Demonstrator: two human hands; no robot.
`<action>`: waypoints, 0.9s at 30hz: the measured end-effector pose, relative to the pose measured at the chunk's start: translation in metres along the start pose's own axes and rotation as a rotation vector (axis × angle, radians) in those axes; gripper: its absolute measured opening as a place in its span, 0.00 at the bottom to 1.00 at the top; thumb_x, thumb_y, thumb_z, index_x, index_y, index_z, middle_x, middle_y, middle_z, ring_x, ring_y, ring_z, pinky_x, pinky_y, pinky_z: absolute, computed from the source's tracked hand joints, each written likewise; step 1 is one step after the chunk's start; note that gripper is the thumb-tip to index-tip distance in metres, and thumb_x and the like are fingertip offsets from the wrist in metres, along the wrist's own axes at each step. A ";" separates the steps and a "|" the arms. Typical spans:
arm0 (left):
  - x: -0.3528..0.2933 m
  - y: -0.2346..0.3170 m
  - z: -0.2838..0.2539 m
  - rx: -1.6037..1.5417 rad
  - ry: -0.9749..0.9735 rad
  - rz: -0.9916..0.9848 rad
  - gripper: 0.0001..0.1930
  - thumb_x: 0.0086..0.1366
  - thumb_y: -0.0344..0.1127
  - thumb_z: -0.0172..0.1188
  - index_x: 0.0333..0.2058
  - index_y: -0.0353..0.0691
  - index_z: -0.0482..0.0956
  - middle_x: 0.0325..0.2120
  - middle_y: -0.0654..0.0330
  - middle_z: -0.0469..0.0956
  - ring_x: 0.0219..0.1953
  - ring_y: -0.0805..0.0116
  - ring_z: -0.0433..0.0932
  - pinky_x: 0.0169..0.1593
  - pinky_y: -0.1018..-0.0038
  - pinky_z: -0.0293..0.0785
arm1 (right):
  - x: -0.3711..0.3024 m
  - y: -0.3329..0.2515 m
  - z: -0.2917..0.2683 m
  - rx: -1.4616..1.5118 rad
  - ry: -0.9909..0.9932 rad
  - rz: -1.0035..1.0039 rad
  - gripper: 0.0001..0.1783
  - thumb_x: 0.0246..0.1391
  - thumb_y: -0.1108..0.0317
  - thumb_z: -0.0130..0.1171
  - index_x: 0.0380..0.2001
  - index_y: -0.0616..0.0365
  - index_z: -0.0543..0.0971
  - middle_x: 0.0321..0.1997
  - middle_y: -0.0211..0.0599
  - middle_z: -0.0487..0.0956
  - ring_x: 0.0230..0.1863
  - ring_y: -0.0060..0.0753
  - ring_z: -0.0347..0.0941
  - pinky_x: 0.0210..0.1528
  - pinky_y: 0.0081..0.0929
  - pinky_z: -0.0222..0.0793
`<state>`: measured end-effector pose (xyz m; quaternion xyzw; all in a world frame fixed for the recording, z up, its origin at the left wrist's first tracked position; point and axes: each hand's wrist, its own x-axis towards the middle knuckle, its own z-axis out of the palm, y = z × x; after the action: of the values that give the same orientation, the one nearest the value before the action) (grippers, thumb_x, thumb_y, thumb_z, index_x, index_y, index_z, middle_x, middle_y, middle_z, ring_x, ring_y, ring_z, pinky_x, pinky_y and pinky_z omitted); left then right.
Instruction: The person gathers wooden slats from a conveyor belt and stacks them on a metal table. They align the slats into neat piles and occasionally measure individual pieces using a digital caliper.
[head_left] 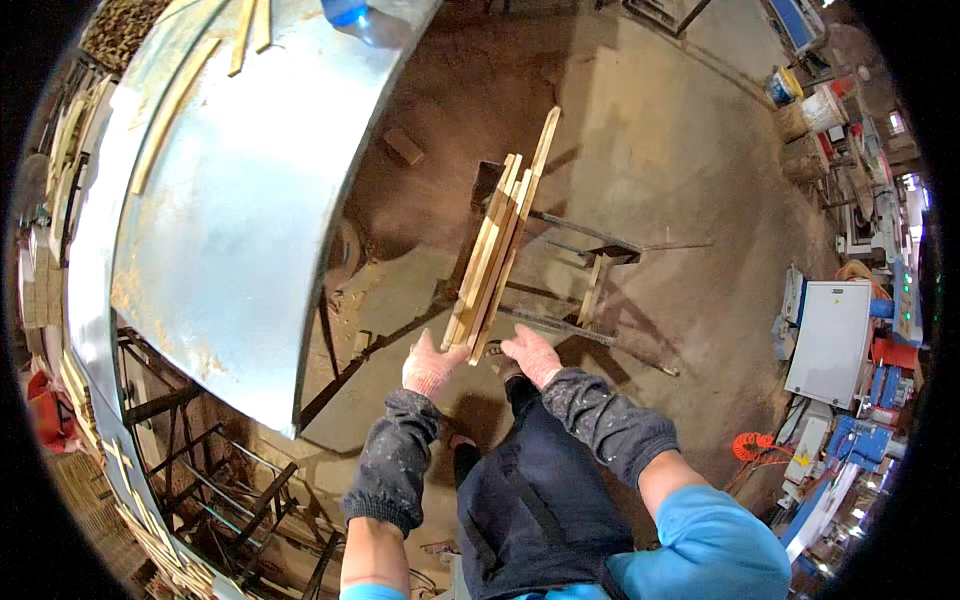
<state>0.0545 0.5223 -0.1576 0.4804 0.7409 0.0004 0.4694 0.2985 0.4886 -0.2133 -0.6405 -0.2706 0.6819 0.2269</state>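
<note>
A small bundle of narrow wooden strips (492, 250) lies lengthwise in front of me on a dark metal stand. Its ends are uneven, and one strip reaches farther out than the others. My left hand (433, 364), in a pale pinkish glove, is at the near left end of the bundle, thumb and fingers apart, fingertips at the strip ends. To the right of the same end is my right hand (532, 355), gloved alike, its fingers spread and a small gap between it and the wood. Dark sleeve covers wrap both forearms.
A large shiny metal-topped table (230, 220) curves along the left, with loose wooden strips (175, 115) and a blue object (345, 12) on it. The metal stand's frame (580, 325) extends right of the bundle. A white electrical cabinet (830, 340) and buckets (822, 108) are at far right.
</note>
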 end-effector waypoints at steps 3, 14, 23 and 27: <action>0.064 0.037 0.001 0.087 -0.184 -0.148 0.51 0.57 0.60 0.76 0.69 0.30 0.70 0.61 0.39 0.79 0.64 0.44 0.78 0.66 0.58 0.74 | 0.073 -0.007 -0.007 -0.048 0.161 -0.068 0.51 0.66 0.55 0.69 0.79 0.71 0.53 0.79 0.64 0.63 0.80 0.54 0.61 0.77 0.40 0.60; 0.095 0.052 0.060 -0.440 -0.185 0.357 0.47 0.60 0.50 0.69 0.75 0.44 0.62 0.55 0.43 0.83 0.54 0.43 0.84 0.61 0.60 0.80 | 0.174 -0.007 -0.009 0.274 0.190 0.044 0.44 0.64 0.46 0.69 0.69 0.68 0.67 0.62 0.51 0.79 0.64 0.49 0.74 0.70 0.48 0.68; 0.024 0.140 0.077 -0.187 -0.167 0.008 0.52 0.54 0.36 0.69 0.77 0.39 0.55 0.67 0.38 0.71 0.66 0.40 0.75 0.68 0.58 0.73 | 0.117 0.012 -0.056 0.908 0.037 0.025 0.28 0.70 0.53 0.64 0.64 0.58 0.75 0.57 0.37 0.82 0.55 0.36 0.79 0.59 0.41 0.79; 0.020 0.152 0.055 -0.244 -0.150 0.209 0.48 0.53 0.37 0.71 0.72 0.36 0.61 0.61 0.37 0.74 0.63 0.38 0.76 0.65 0.56 0.75 | 0.082 -0.033 -0.061 1.069 0.016 0.124 0.32 0.65 0.44 0.66 0.61 0.55 0.76 0.56 0.36 0.81 0.57 0.37 0.78 0.62 0.42 0.77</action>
<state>0.1984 0.5938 -0.1340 0.4932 0.6441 0.1033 0.5756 0.3520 0.5717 -0.2550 -0.4556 0.1544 0.7316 0.4830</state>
